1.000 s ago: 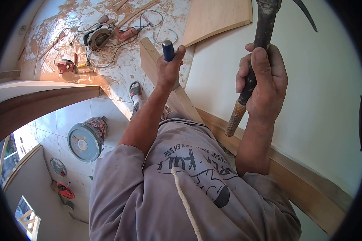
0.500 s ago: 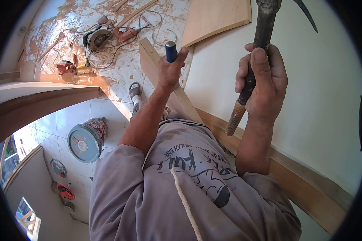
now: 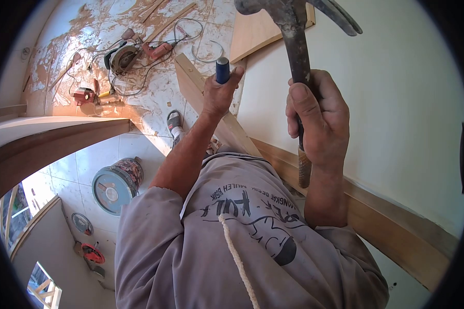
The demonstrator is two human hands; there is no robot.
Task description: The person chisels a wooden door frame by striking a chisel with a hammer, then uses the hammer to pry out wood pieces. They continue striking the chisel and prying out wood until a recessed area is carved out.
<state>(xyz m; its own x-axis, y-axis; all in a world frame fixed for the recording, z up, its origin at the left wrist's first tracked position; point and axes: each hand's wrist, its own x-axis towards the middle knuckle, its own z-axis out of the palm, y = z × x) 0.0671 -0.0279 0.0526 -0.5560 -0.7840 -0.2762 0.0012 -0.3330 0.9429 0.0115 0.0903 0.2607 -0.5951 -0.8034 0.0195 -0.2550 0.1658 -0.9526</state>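
Note:
My left hand (image 3: 219, 97) is closed round the blue handle of a chisel (image 3: 222, 71), whose metal-capped end points up; its blade is hidden below my fist. Under that hand lies a long wooden beam (image 3: 237, 133). My right hand (image 3: 322, 118) grips a claw hammer (image 3: 297, 54) by its dark shaft, the thumb laid along it. The hammer's head is raised near the top edge, apart from the chisel, with the claw toward the right.
A circular saw (image 3: 123, 57), a red drill (image 3: 159, 50) and a red power tool (image 3: 83, 96) lie with cables among shavings on the tiled floor. A lidded bucket (image 3: 112, 189) stands at left. A curved wooden piece (image 3: 62, 141) juts in, and a wooden panel (image 3: 265, 31) leans ahead.
The hammer and my right hand have swung left, bringing the hammer's head closer to the chisel. My left hand has stayed nearly still on the chisel.

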